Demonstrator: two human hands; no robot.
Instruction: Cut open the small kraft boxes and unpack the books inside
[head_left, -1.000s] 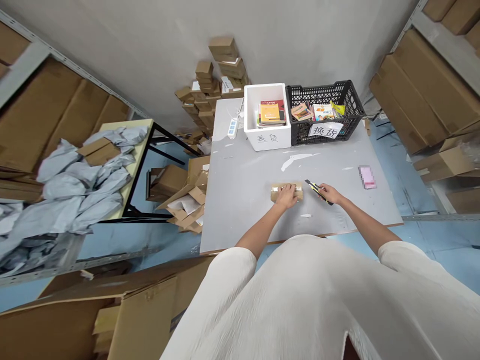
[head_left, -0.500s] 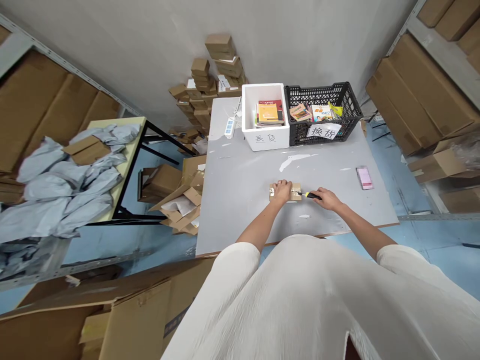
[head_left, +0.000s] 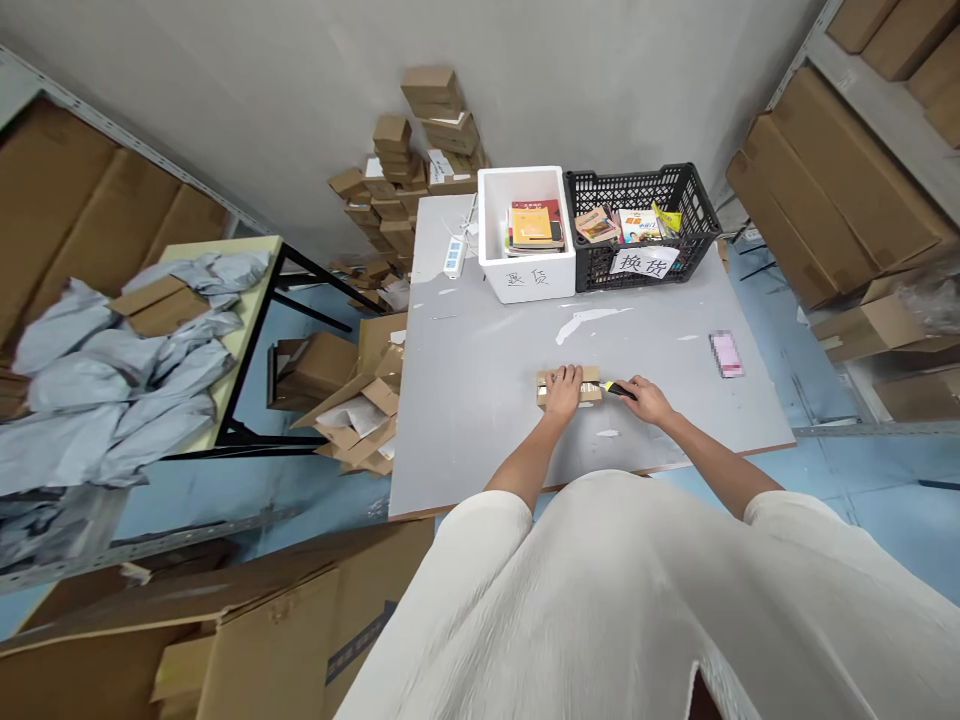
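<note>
A small brown cardboard box (head_left: 592, 394) with shiny tape lies on the grey table (head_left: 480, 400) near its front edge. My left hand (head_left: 562, 388) rests over its left and middle part, fingers bent across the top and holding it down. My right hand (head_left: 643, 398) is closed around a black and yellow utility knife (head_left: 619, 390). The knife points left, and its blade lies at the box's right end, over the taped middle. How deep the blade sits cannot be seen.
At the table's back stand a white foam box (head_left: 529, 283) and a black plastic crate (head_left: 645, 240), both holding books. A power strip (head_left: 454, 257) is left of them, a pink-screened phone (head_left: 725, 354) far right. Grey parcels (head_left: 97, 390) cover a side table; cartons (head_left: 360, 410) crowd the floor.
The knife and my right hand have shifted slightly left, bringing the blade further over the box. My left hand still holds the box. The whole view has drifted slightly.
</note>
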